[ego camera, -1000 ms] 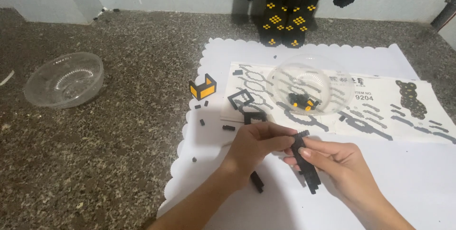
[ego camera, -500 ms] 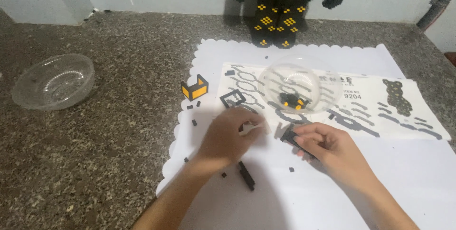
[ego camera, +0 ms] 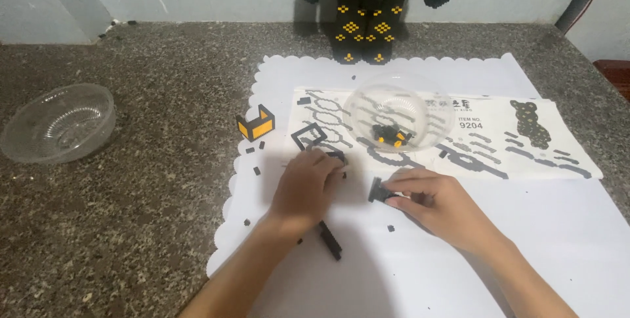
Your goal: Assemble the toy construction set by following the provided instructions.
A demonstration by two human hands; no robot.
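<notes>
Under the flat left hand (ego camera: 307, 183) bricks hide; right hand (ego camera: 433, 201) pinches a half-covered black piece (ego camera: 377, 190).

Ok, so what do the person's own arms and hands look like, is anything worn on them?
Both are bare: the left hand and right hand show no gloves, rings or watch, and both forearms are uncovered, with no sleeves reaching into view. The nails that can be seen look short and unpainted.

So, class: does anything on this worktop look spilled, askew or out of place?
Mostly small things: tiny black bricks lie scattered loose over the white mat rather than in the clear bowl, and a black strip lies askew beside the left hand.
</notes>
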